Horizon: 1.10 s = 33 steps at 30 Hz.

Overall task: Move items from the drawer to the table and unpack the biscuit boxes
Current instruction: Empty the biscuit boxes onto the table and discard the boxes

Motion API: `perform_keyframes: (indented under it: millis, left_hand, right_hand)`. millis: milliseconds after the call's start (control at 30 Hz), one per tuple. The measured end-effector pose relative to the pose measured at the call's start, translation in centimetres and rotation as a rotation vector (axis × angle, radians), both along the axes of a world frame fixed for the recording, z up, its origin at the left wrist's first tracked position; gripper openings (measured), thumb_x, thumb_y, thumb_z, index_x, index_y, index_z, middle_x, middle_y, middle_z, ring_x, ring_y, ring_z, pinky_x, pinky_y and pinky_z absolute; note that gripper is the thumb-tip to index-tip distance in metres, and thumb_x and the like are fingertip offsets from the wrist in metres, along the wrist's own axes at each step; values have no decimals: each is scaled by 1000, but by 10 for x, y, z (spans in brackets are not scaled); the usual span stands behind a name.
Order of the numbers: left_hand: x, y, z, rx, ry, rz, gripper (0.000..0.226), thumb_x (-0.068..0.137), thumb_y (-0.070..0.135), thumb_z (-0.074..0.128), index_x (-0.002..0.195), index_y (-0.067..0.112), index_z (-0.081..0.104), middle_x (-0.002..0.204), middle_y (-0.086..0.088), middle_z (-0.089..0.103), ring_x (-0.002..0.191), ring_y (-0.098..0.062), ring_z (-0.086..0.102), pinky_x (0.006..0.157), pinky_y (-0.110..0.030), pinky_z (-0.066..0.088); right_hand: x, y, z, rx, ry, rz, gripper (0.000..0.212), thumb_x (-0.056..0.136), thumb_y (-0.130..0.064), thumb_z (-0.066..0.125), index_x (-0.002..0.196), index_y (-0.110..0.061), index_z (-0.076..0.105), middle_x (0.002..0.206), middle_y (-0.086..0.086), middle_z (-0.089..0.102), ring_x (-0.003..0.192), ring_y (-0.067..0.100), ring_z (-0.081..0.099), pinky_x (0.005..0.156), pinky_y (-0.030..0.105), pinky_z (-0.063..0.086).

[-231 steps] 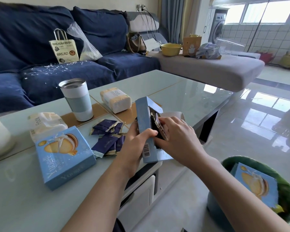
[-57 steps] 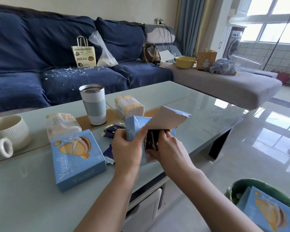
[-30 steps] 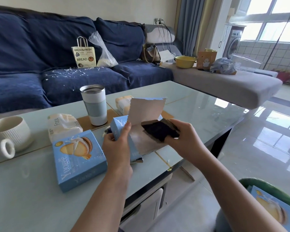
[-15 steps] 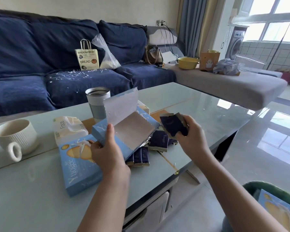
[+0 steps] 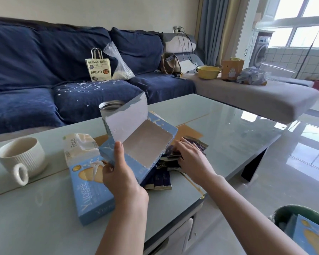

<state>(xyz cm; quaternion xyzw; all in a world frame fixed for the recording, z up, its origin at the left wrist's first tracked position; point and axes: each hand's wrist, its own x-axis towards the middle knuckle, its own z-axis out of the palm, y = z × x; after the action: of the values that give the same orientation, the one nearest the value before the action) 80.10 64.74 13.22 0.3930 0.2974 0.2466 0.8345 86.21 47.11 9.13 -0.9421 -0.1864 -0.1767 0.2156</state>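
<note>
My left hand (image 5: pixel 121 174) grips an opened light-blue biscuit box (image 5: pixel 145 142) above the glass table (image 5: pixel 219 122); its torn lid stands up and the inside looks empty. My right hand (image 5: pixel 189 156) rests with straight fingers on a pile of dark blue biscuit packets (image 5: pixel 163 176) lying on the table, partly hidden under the box. A second, closed blue biscuit box (image 5: pixel 89 188) lies flat to the left, just under my left hand.
A steel-rimmed tumbler (image 5: pixel 111 107) stands behind the box, a tissue pack (image 5: pixel 77 146) and a white mug (image 5: pixel 20 159) to the left. A green bin (image 5: pixel 302 216) at lower right holds another blue box (image 5: pixel 313 236). Blue sofa behind the table.
My right hand has gone down from holding packets in the air to the pile on the table. The left hand has tilted the emptied box more open towards me.
</note>
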Motion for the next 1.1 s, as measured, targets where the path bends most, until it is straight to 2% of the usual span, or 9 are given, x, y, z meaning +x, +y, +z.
perform_keyframes:
  millis: [167,233,300,400,533,633,800,967,1100]
  left_hand:
    - [-4,-6,3,-18,5,-92,38,72,56,77,83,24,60,85,11,63,84,-11,58,98,-37,47]
    - [-6,-7,5,-35,10,-122,43,70,56,79,88,21,60,84,11,61,79,-9,55,91,-33,45]
    - [-7,-8,8,-41,0,-181,51,68,52,80,101,18,60,86,10,63,78,-9,58,83,-29,46]
    - [-10,-13,11,-35,-46,-324,77,53,52,83,119,20,59,108,1,72,97,-19,68,89,-37,53]
    - [-13,-21,13,7,-155,-495,82,48,47,83,123,26,58,113,-2,72,103,-24,69,82,-39,58]
    - [-14,-25,15,24,-277,-633,107,30,54,94,126,25,58,116,-4,72,105,-23,69,80,-39,60]
    - [-17,-36,16,27,-293,-815,109,42,72,83,136,27,52,126,-10,66,115,-31,64,79,-43,58]
    - [-18,-61,7,38,-264,-857,75,63,23,88,131,25,56,122,-10,68,111,-32,65,93,-53,52]
    - [-22,-92,5,104,-215,-836,49,78,-7,70,121,13,59,112,-12,72,92,-24,72,74,-38,60]
  right_hand:
    - [-3,-3,10,47,221,81,60,87,-48,65,141,-35,45,154,-20,32,151,18,2,120,50,15]
    - [-9,-5,19,173,263,35,60,86,-49,66,141,-38,43,151,-18,39,148,17,15,115,43,24]
    - [-15,-7,27,361,233,-37,40,89,-39,66,127,-34,55,125,-14,60,115,14,56,91,28,45]
    - [-27,-7,45,820,329,-67,13,97,-23,55,99,-27,66,89,-9,67,73,10,58,69,23,47]
    - [-46,-18,62,1294,596,2,29,103,-26,41,105,-12,65,91,6,67,86,25,66,92,48,52]
    - [-55,-28,67,1422,637,-41,46,103,-41,37,114,-5,62,96,13,66,88,32,67,86,50,57]
    - [-69,-52,65,1470,662,-104,57,100,-53,35,115,-5,62,110,21,64,96,39,69,84,54,56]
    - [-83,-83,60,1464,745,-136,68,90,-66,39,122,-8,56,121,21,62,99,40,69,81,53,57]
    - [-98,-113,55,1442,757,-117,74,80,-64,52,124,-5,57,119,24,64,100,40,69,79,50,59]
